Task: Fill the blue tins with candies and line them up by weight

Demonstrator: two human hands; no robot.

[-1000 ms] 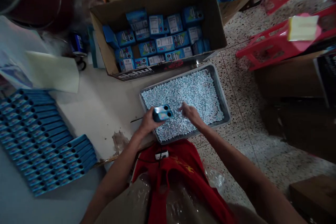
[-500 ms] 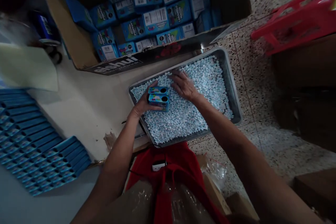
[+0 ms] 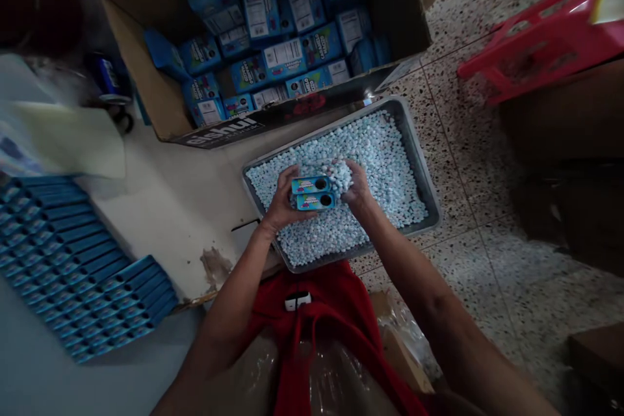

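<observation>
Two small blue candy boxes (image 3: 312, 194), one beside the other, are gripped in my left hand (image 3: 281, 208) above the tray. My right hand (image 3: 357, 187) is cupped around a heap of pale blue and white candies (image 3: 341, 175), held against the right ends of the boxes. Beneath both hands a grey tray (image 3: 429, 198) is filled with a layer of the same small candies (image 3: 385, 149). Whether the near ends of the boxes stand open is hidden by the heap.
Behind the tray stands a large cardboard carton (image 3: 146, 104) with several filled-looking blue boxes inside. Rows of flat blue boxes (image 3: 92, 266) are stacked at the left. A blue can (image 3: 108, 81) and pale paper (image 3: 73, 143) lie nearby. A red plastic stool (image 3: 546, 45) is at right.
My right hand has scooped candies from the tray and come up to the boxes. My left hand has shifted slightly right with the boxes. The view has moved a little.
</observation>
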